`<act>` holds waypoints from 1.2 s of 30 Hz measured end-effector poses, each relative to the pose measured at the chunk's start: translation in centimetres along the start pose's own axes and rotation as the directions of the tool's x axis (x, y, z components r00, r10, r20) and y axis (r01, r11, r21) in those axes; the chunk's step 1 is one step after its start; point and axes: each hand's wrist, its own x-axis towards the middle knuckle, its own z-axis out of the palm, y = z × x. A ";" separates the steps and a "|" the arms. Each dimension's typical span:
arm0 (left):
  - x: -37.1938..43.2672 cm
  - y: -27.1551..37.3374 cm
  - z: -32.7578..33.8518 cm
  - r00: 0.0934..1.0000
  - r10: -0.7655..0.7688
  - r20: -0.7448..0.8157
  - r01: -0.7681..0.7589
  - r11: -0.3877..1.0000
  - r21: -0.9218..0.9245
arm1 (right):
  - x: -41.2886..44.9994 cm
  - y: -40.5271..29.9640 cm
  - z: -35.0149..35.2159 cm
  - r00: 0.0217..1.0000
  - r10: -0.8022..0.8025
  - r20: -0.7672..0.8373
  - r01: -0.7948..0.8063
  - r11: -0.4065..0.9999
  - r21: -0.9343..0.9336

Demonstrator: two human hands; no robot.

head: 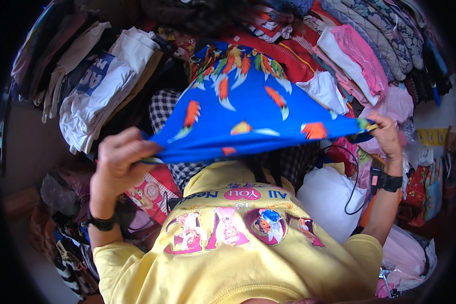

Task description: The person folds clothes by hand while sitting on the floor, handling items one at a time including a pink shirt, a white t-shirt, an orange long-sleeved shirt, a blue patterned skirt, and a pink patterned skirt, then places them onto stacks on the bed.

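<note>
A bright blue cloth [247,110] printed with orange, white and green feathers is stretched out before my body. My left hand [123,154] grips its near corner on the left side of the view, the fingers curled over the fabric. On the opposite side my right hand [385,133] pinches the other near corner between thumb and fingers. The near edge hangs taut between both hands, just above my lap. Its far part spreads away and lies against a red patterned fabric [266,41]. Whether it is a garment or a plain cloth I cannot tell.
Folded white clothes [114,83] are piled at the far left. Pink and white folded clothes [353,64] and quilted floral fabric [387,38] are stacked at the far right. A stuffed white bag [328,201] sits by my right side, with a black cable [355,190] near it.
</note>
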 end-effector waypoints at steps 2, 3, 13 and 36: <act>-1.4 -0.6 2.6 0.991 -0.094 0.092 0.105 0.985 -0.133 | -0.7 1.6 1.9 0.991 0.122 0.056 -0.129 0.983 0.133; -1.9 -0.9 3.7 0.983 -0.126 0.132 0.150 0.970 -0.193 | -0.9 3.4 1.9 0.983 0.138 0.118 -0.153 0.980 0.128; 1.6 -5.3 5.9 0.573 -0.598 0.560 0.819 0.421 -0.389 | 5.5 5.4 3.2 0.926 0.245 0.286 -0.224 0.969 -0.105; 3.6 -16.8 16.3 0.954 -0.292 -0.069 0.300 0.940 0.165 | 17.6 17.9 17.9 0.905 0.407 -0.125 -0.397 0.704 -0.589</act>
